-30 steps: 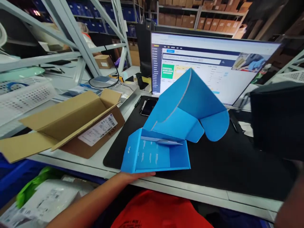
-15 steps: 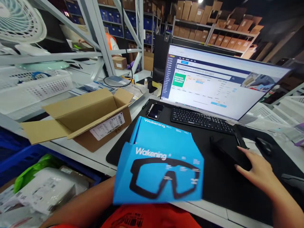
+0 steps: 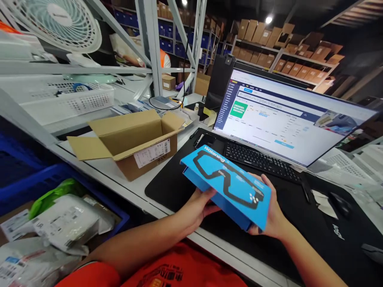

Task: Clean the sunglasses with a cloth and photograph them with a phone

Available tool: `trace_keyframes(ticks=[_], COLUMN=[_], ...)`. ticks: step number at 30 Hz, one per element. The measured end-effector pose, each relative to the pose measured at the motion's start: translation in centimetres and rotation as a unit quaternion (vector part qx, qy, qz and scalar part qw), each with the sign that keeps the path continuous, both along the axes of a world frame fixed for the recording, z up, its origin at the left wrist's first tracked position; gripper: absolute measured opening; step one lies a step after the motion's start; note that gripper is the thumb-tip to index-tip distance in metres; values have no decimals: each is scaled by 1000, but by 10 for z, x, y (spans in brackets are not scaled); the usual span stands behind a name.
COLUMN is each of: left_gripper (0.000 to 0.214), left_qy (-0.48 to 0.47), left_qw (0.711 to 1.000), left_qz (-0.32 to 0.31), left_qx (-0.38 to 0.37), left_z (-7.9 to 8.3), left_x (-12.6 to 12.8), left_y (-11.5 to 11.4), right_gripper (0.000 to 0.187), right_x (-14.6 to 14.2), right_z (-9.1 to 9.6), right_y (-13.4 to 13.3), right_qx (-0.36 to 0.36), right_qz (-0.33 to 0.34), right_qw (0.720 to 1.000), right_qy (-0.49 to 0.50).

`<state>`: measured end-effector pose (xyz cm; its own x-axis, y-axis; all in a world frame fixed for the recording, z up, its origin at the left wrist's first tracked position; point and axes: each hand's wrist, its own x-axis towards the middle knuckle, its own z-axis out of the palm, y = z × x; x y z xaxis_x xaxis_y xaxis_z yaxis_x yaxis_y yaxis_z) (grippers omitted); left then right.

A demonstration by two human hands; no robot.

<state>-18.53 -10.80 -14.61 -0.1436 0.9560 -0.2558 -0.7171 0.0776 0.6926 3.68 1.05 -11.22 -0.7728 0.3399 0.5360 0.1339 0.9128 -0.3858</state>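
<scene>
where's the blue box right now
In the head view, the blue box is slightly right of and below centre, held between the left hand and right hand, nearer than the keyboard.

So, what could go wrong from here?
The blue box is tilted between the left hand and right hand; a slack grip might let it slip. The open carton sits near the front edge of the desk, so a bump might tip it off.

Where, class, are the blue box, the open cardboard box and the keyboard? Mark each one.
Blue box (image 3: 229, 185), head view: middle of its printed upper face.
Open cardboard box (image 3: 133, 139), head view: its far inner wall.
Keyboard (image 3: 261, 160), head view: keys near its middle.
</scene>
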Motion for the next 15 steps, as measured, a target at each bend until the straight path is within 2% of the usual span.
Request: trace_keyframes(ticks=[2, 5, 7, 9, 10, 12, 14, 15], left_gripper=[54, 61, 66, 73, 81, 105, 128, 133], left_qy=[-19, -41, -24, 34, 77, 175, 256, 280], left_qw=[1000, 999, 1000, 999, 996, 978, 949, 940], left_qz=[-1, 6, 6, 12, 29, 98, 163, 162], left_qx=[-2, -7, -9, 10, 26, 60, 87, 107], left_z=[3, 6, 3, -4, -8, -16, -19, -19], left_x=[-5, -12, -15, -19, -24, -38, -60, -72], left_y=[-3, -8, -11, -14, -15, -16, -16, -16], right_gripper=[128, 129, 127, 123, 119, 109, 96, 90], right_x=[-13, -28, -32, -30, -27, -19, -10, -6], right_z=[-15, -34, -40, -36, -31, -14, 4, 13], right_y=[-1, -10, -12, -6, 1, 18, 38, 47], right_qx=[-29, -17, -10, -28, -66, -212, -391, -464], right_qz=[-12, -56, -87, -116, -127, -141, -155, -164], right_qw=[999, 995, 992, 987, 982, 954, 893, 859], right_qy=[37, 78, 88, 109, 127, 161, 159, 139])
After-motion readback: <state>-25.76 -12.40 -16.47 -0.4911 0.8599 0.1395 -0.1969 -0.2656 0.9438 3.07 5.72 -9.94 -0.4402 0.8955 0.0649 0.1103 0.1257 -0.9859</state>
